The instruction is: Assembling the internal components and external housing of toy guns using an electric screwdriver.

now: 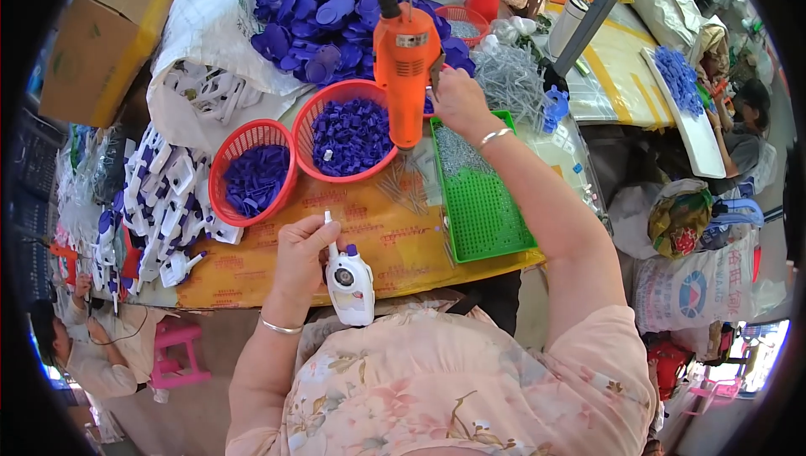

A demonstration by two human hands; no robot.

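Now | left grip (302, 253): holds white handset (346, 292) | right grip (461, 107): beside screwdriver (405, 91)

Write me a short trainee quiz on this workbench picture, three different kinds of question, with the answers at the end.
1. Multiple choice: What is the left hand holding?
A) a red basket
B) a white plastic piece
C) a cardboard box

2. True or false: The orange power tool hangs to the left of the green tray.

3. Fill in the blank: The small silver-coloured pieces in the green tray are mostly gathered at its ____ end, as the person sees it.

Key: 1. B; 2. true; 3. far.
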